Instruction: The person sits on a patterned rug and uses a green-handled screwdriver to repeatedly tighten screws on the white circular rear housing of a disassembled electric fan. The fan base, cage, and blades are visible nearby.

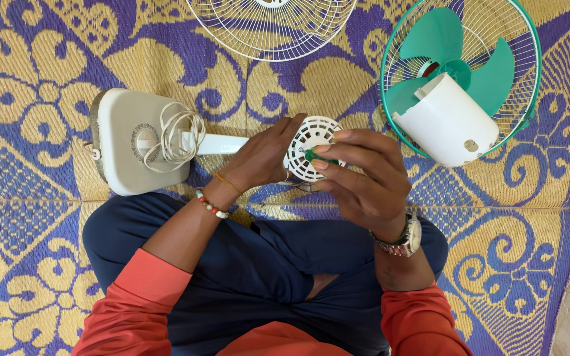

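Note:
A white table-fan stand lies on its side across my lap, its square base to the left with a coiled white cord on it. My left hand grips the stand's white neck just behind the round, vented motor housing. My right hand pinches a small green knob at the centre of that housing.
A green-rimmed wire guard holding a green fan blade and a white motor cover lies at upper right. A second white wire guard lies at the top centre. All rest on a purple and yellow woven mat.

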